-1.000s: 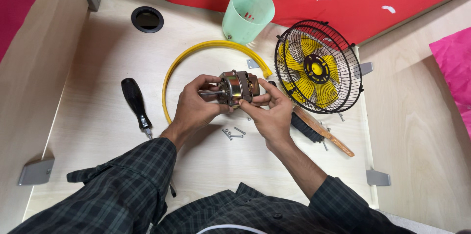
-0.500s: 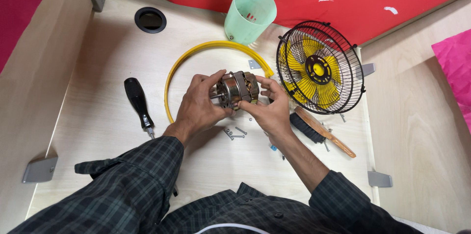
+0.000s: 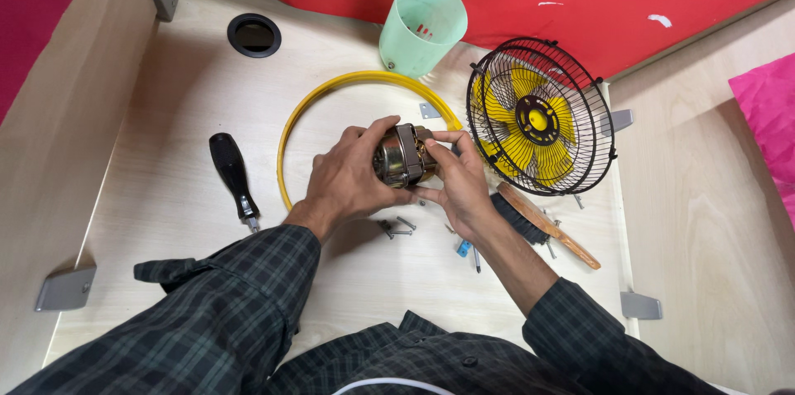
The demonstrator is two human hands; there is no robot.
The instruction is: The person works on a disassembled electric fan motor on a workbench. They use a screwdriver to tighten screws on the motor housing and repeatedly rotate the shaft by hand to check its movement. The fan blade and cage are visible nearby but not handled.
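Note:
Both my hands hold a small metal fan motor just above the light wooden tabletop. My left hand wraps the motor's left side. My right hand grips its right side with the fingers over the top. A yellow ring lies flat around the spot behind my hands. Loose screws lie on the table just below the motor.
A black wire cage with yellow fan blades stands at the right. A pale green plastic cup lies at the back. A black-handled screwdriver is at the left, a wooden brush at the right, a round black hole far left.
My hands have turned the motor slightly and shifted their grip on it. The view has moved a little; nothing on the table has moved.

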